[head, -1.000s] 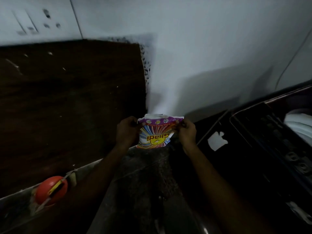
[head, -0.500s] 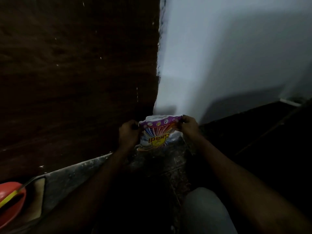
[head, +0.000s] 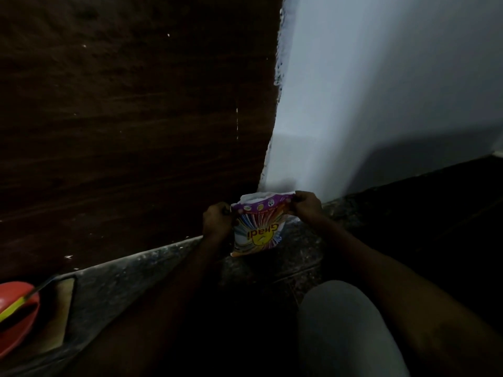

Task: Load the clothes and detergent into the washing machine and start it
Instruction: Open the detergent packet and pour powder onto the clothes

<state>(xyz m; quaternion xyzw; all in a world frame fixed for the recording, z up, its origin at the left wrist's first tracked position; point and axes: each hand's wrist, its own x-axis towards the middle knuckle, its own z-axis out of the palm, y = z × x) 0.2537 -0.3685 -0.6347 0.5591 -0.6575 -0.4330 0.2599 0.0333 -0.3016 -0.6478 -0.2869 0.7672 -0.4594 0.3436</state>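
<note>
Dim floor (head: 272, 270); detergent packet (head: 257, 232) perhaps open.

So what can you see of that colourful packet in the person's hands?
The detergent packet looks like a glossy plastic pouch: purple top band, rainbow burst, yellow centre, inverted lettering. Its top is open, showing white inside. It is held upright, low before the wall, the left hand and right hand pinching its upper corners.

Dim, soft frame; white wall (head: 381, 104) brightest; edges bowed, foreground black.
</note>
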